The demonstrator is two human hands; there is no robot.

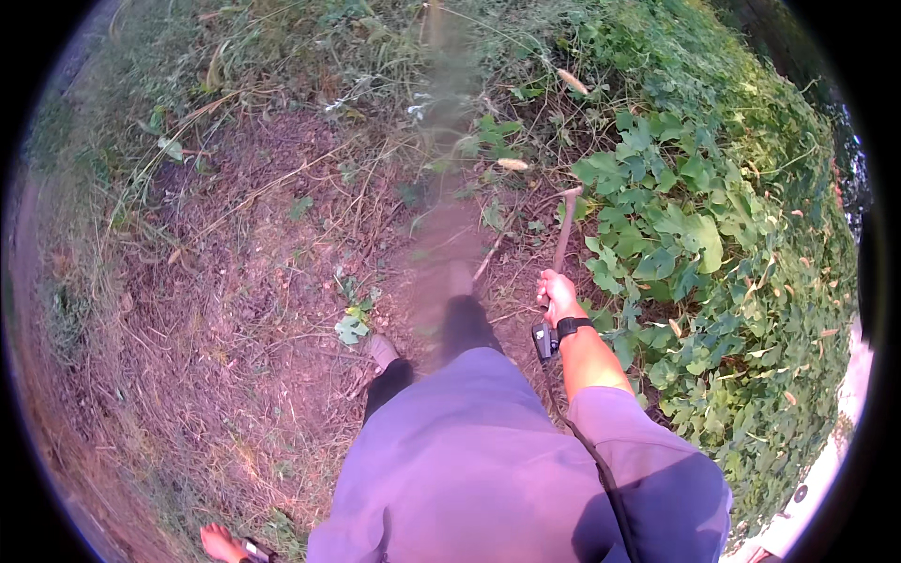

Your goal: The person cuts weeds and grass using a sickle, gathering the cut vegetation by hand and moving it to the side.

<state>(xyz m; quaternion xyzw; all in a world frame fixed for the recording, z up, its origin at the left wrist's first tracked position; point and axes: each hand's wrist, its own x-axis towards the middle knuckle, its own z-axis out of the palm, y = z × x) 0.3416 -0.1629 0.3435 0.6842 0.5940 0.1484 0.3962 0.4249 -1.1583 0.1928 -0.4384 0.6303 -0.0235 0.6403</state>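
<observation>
My right hand [559, 293] is closed round the shaft of a wooden-handled tool [565, 230] held out in front of me. The tool's pale far end bends sideways beside the leaves; its exact kind is hard to make out. A black strap [574, 326] with a small dark device [543, 342] is on that wrist. Far off at the lower left edge hangs my left hand [221, 542], fingers loosely apart, with nothing visible in it. Another small device [255, 550] is at its wrist. Broad green leaves [657, 235] grow close to the tool's right.
Dense leafy vines [751, 310] rise along the right side. Tall grass and weeds [357, 56] stand ahead. Brown ground [235, 253] with dry stalks lies to the left. My shoe [383, 351] is beside a small green plant [352, 327]. A blurred vertical streak hides part of the middle.
</observation>
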